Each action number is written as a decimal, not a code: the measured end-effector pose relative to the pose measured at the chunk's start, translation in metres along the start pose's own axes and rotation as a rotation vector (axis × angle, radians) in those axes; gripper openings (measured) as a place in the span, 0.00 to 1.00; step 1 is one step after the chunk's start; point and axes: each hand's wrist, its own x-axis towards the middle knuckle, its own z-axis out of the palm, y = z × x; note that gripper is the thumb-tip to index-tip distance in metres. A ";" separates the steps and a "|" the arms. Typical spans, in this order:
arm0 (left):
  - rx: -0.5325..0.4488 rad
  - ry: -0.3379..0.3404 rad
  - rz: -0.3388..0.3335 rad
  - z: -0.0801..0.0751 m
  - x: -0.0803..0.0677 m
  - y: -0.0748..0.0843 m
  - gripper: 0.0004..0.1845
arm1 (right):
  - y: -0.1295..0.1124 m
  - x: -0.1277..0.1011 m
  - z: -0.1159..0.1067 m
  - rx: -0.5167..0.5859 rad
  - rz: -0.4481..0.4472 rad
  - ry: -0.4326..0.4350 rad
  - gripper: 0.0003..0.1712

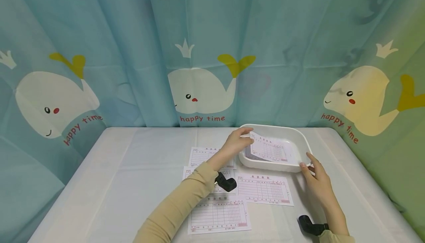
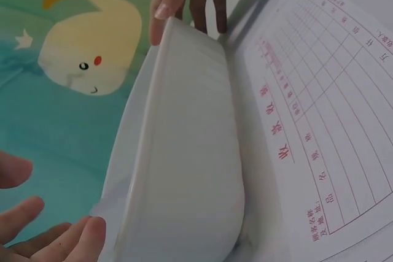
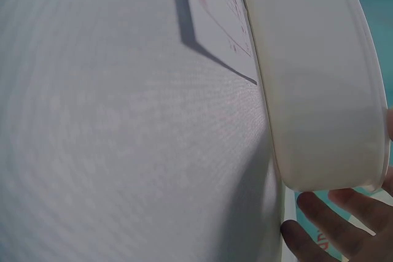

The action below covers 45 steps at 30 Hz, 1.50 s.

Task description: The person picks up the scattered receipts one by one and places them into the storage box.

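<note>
A white plastic tray (image 1: 300,136) sits at the table's far right. My left hand (image 1: 236,141) pinches the top corner of a pink-ruled form sheet (image 1: 270,149), which leans tilted inside the tray. In the left wrist view, that hand's fingers (image 2: 43,231) are beside the tray's outer wall (image 2: 184,151). My right hand (image 1: 312,171) holds the tray's near right corner, thumb on the rim and fingers under the lip. The right wrist view shows its fingers (image 3: 331,228) below the tray wall (image 3: 319,78).
Several more forms lie flat on the white table: one (image 1: 263,189) just in front of the tray, one (image 1: 219,213) nearer me, others (image 1: 203,156) under my left forearm. A whale-print curtain (image 1: 199,91) closes off the back and sides.
</note>
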 end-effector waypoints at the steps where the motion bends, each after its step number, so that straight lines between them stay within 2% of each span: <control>1: 0.000 0.002 0.009 -0.001 -0.001 0.000 0.26 | 0.000 0.000 0.000 -0.002 -0.001 0.000 0.38; 4: -0.011 0.008 0.025 -0.004 -0.002 0.000 0.26 | 0.000 0.000 0.001 -0.003 -0.004 0.002 0.38; 11: -0.110 -0.028 0.030 -0.009 -0.008 0.000 0.26 | 0.001 0.000 0.000 -0.004 -0.013 0.008 0.38; 20: -0.113 -0.028 0.064 -0.016 -0.021 0.000 0.24 | 0.002 0.000 -0.001 -0.011 -0.016 0.009 0.38; 24: -0.149 -0.013 0.074 -0.022 -0.028 -0.001 0.24 | 0.003 0.000 0.000 -0.013 -0.007 0.005 0.38; 32: -0.228 0.027 0.077 -0.039 -0.036 -0.017 0.24 | 0.002 0.001 0.000 -0.011 -0.013 -0.002 0.37; 39: -0.239 0.077 0.004 -0.051 -0.042 -0.034 0.23 | 0.003 0.000 0.000 -0.015 -0.010 -0.007 0.37; 45: -0.265 0.126 -0.013 -0.059 -0.044 -0.049 0.23 | 0.002 0.001 0.000 -0.007 0.000 -0.017 0.38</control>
